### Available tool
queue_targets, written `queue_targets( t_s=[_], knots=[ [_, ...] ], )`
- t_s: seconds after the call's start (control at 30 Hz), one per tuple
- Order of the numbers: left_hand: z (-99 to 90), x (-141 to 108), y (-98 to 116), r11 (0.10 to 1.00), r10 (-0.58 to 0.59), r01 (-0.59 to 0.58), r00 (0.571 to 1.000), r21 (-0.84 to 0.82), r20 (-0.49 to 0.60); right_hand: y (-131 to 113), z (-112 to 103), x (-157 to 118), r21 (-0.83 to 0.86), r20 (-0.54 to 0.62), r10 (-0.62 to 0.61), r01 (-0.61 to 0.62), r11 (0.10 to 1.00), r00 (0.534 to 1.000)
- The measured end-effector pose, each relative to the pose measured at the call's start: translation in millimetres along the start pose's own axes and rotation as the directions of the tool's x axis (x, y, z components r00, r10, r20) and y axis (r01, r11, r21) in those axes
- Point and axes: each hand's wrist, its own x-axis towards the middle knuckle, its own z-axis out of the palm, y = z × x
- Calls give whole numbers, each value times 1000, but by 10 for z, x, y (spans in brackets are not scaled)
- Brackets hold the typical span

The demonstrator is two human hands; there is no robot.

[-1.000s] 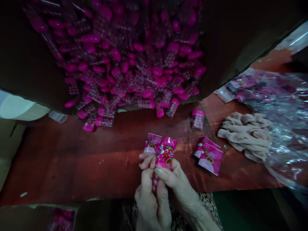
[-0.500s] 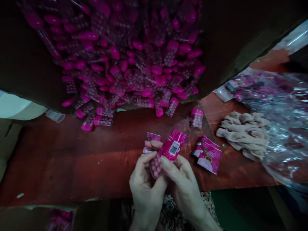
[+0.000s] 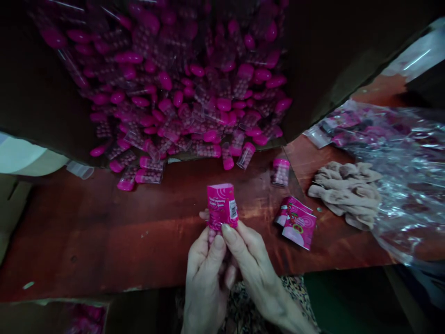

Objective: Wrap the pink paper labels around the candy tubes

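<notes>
A clear jar of pink balls [image 3: 212, 235] is between my two hands, with a pink printed sleeve [image 3: 221, 204] around its far part. My left hand [image 3: 207, 264] closes on the jar's near end, its thumb on the front. My right hand [image 3: 252, 264] pinches the sleeve's lower edge against the jar with thumb and fingers. Most of the jar is hidden by the sleeve and my fingers. Flat pink sleeves [image 3: 299, 227] lie on the table to the right, overlapping. Behind them a pink-capped jar [image 3: 281, 172] stands upright.
A large dark box [image 3: 320, 69] lies open toward me, full of pink-capped jars [image 3: 205, 102], several spilled onto the red table [image 3: 104, 232]. At right are beige gloves [image 3: 347, 192] and a clear plastic bag [image 3: 410, 185]. An empty clear jar [image 3: 79, 169] lies at left. A lower box [image 3: 86, 317] holds pink items.
The sleeve has turned from slanting to nearly upright and covers more of the jar. Both hands have shifted slightly left. The view has moved a little.
</notes>
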Motion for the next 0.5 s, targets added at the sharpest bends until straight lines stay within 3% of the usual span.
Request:
queue_targets(
  t_s=[0.07,0.17,0.37,0.5],
  knots=[
    [-8,-6,19,1000,-4,4,1000,6,-22,10,29,-19,-22,-54,-93,92,996,994],
    [-25,17,34,999,28,-27,999,25,-18,19,26,-12,-26,-52,-133,132,991,990],
    [-13,49,13,987,81,-83,997,141,16,23,-2,74,-64,31,-8,10,998,999],
    [7,-11,-8,982,135,-123,988,145,-76,58,44,66,-130,-14,49,-51,990,999]
  ],
)
